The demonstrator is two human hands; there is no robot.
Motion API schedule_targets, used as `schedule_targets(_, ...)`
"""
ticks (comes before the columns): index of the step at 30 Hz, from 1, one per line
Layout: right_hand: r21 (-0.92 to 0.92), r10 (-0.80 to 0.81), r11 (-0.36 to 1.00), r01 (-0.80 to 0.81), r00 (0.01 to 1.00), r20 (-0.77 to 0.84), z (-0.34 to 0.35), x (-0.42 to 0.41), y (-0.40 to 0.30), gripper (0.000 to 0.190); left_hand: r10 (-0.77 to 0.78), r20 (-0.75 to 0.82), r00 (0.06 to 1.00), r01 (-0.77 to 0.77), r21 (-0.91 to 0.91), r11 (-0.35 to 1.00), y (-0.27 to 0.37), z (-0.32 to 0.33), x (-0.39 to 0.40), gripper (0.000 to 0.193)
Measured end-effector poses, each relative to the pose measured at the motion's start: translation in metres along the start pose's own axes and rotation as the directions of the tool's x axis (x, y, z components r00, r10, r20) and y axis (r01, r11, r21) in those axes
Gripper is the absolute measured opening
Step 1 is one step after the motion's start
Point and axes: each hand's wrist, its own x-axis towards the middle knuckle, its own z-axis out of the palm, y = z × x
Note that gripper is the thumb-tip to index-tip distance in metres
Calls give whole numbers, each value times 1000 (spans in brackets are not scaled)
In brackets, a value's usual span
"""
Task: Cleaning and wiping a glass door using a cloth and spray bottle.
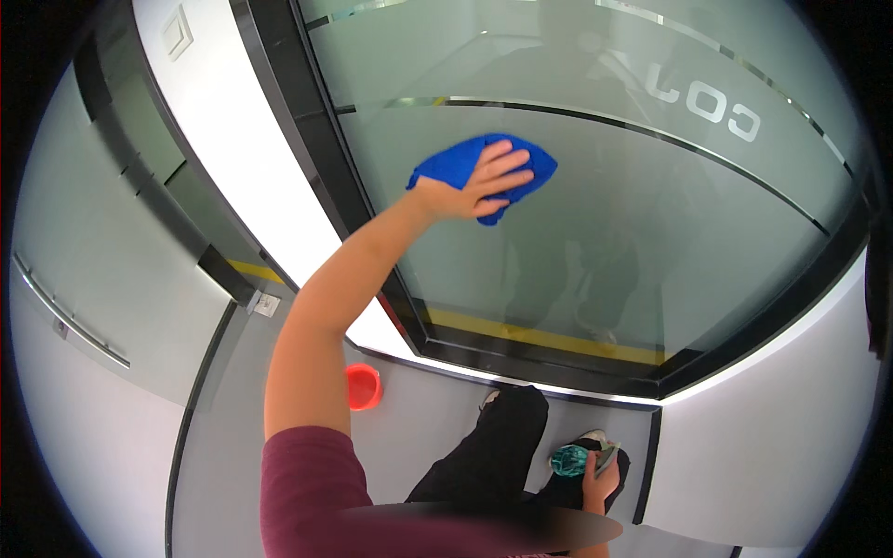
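My left hand lies with its fingers spread over a blue cloth, pressing it against a frosted glass panel. The cloth is bunched under the palm, and its corners stick out around the fingers. Low in the view, beside my right leg, my right hand is closed around a translucent teal bottle. A grey-green part at the bottle's top shows by the fingers; its exact shape is too small to tell.
Dark framing borders the glass, with a yellow stripe along the bottom. A red bucket stands on the grey floor. At left are a metal door handle and a wall switch; a white wall rises at right.
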Motion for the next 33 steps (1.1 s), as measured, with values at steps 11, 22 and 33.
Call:
schedule_targets(11,-44,22,999,-21,1000,16,3,0,6,45,33,29,999,-26,-206,978,-49,-40,30,58)
schedule_targets(22,606,90,795,-8,990,-105,-2,25,-23,35,-553,-627,549,757,93,646,-196,-171,149,60)
schedule_targets(33,478,247,866,-143,955,-163,-61,63,-1,40,-386,-530,755,579,263,771,-155,-157,162,59)
